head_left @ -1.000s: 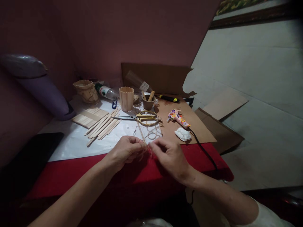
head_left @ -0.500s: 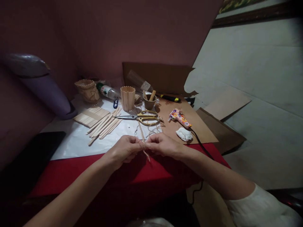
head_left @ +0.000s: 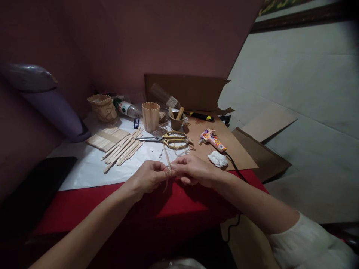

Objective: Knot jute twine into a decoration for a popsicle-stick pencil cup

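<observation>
Above the red cloth at the table's front, my left hand (head_left: 151, 177) pinches a thin strand of twine (head_left: 167, 157). My right hand (head_left: 192, 170) meets it fingertip to fingertip, pinching the same twine. One end of the twine runs back toward the gold-handled scissors (head_left: 171, 140); a loose end hangs below the fingers. Behind the scissors stands a cup made of wooden sticks (head_left: 151, 116). Loose craft sticks (head_left: 123, 150) lie to the left of the scissors.
A patterned glue gun (head_left: 213, 139) and a white wad (head_left: 218, 159) rest on cardboard (head_left: 238, 151) at the right. Behind are a small pot (head_left: 177, 121), a green-capped bottle (head_left: 127, 108), a decorated stick cup (head_left: 102, 108) and a yellow-black cutter (head_left: 201, 116). Banded sticks (head_left: 108, 138) lie left.
The fingers of my right hand have shifted slightly up and over the twine. The hanging end of the twine has swung a little to the left.
</observation>
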A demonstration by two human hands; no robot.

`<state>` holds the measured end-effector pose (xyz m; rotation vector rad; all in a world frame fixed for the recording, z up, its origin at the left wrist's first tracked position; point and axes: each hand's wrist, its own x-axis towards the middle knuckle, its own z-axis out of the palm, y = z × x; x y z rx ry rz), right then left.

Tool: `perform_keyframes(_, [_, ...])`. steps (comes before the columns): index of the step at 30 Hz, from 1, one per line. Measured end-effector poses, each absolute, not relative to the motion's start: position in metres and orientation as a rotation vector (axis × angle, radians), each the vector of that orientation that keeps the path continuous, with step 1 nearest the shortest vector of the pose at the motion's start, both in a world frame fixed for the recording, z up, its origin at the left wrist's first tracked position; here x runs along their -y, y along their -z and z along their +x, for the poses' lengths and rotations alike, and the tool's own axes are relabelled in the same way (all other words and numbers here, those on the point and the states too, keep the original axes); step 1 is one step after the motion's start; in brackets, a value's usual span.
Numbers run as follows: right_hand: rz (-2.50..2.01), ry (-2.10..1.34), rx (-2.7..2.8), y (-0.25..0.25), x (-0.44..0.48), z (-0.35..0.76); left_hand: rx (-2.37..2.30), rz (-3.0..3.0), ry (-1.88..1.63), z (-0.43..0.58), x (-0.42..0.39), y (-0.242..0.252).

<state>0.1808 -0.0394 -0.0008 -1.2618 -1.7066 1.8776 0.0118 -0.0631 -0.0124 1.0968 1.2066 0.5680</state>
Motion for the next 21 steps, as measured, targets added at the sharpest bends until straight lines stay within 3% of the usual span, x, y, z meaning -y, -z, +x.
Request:
perform_keyframes(3, [-1.260, -1.933, 1.719, 0.006, 0.043, 0.176, -1.209, 1.104, -0.568, 0.012, 0.063, 0.015])
perform_keyframes(10, [-1.395, -1.647, 1.834, 0.021, 0.041, 0.170, -1.353, 1.524, -0.650, 0.004, 0.065, 0.018])
perform_keyframes(21, [-1.190, -2.024, 1.504, 0.020, 0.045, 0.171, -1.609, 2.192, -0.736, 0.021, 0.113, 0.029])
